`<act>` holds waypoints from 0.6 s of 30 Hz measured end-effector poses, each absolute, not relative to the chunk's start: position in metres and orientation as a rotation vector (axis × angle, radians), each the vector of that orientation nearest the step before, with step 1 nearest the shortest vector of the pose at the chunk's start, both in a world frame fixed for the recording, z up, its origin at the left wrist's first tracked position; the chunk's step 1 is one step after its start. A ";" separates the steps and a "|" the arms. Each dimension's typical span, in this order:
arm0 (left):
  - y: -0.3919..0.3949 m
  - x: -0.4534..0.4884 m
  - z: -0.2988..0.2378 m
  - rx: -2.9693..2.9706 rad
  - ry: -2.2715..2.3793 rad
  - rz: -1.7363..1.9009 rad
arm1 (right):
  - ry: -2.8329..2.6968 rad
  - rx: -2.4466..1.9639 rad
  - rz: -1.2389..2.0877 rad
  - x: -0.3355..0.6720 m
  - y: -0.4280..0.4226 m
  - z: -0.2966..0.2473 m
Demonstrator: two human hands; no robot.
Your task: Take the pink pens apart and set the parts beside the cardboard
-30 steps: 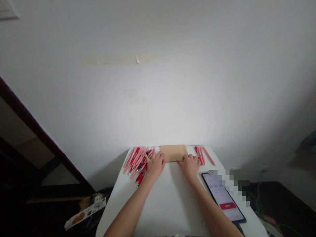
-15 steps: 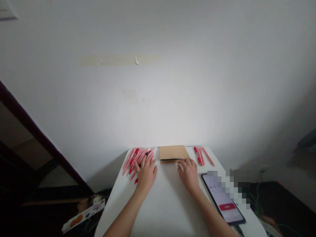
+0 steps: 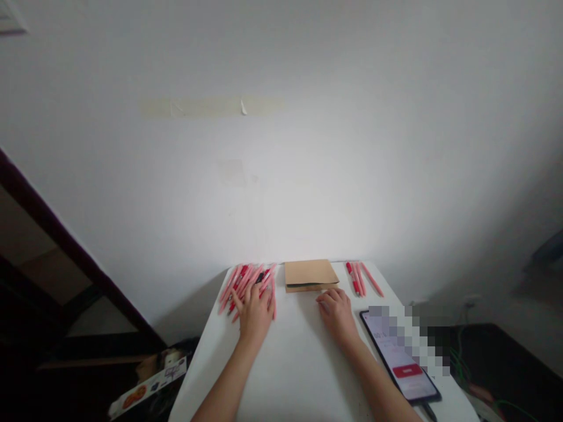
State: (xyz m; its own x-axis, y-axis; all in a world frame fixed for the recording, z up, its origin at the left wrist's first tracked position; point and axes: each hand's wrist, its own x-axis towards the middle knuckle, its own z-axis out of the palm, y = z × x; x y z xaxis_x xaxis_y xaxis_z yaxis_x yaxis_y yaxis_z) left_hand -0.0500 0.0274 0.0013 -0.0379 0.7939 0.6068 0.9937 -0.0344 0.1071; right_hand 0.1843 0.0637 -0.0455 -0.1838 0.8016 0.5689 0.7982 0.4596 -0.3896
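My left hand (image 3: 255, 312) lies over the near part of a heap of pink and red pens (image 3: 241, 280), fingers spread and fingertips among the pens. It grips none that I can see, though the fingertips partly cover some. My right hand (image 3: 338, 312) rests on the white table just in front of a brown kraft-covered notebook (image 3: 310, 272), its fingers loosely bent with nothing visible in them. The notebook lies near the wall, its cover slightly raised along the front edge. To its right, several red and pink pens (image 3: 357, 279) lie roughly side by side, one pink pen set a little apart.
A phone (image 3: 398, 357) with its screen lit and a cable plugged in lies along the right side of the white table (image 3: 285, 369). The wall (image 3: 299, 193) stands directly behind the table. On the floor are a printed box (image 3: 149, 387) at left and green cables at right.
My left hand has shifted slightly left over the heap, and a pink pen now shows to its right. My right hand has drawn back a little from the notebook, fingers more bent.
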 end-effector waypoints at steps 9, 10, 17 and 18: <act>0.024 -0.046 -0.002 -1.950 -1.895 -0.722 | -1.964 -1.355 0.021 0.182 0.060 -0.042; 0.024 -0.046 -0.003 -1.964 -1.893 -0.718 | -1.964 -1.360 0.014 0.182 0.060 -0.042; 0.025 -0.044 -0.007 -1.985 -1.879 -0.727 | -1.971 -1.375 -0.018 0.182 0.059 -0.040; 0.025 -0.043 -0.007 -1.976 -1.885 -0.736 | -1.967 -1.375 -0.018 0.182 0.059 -0.039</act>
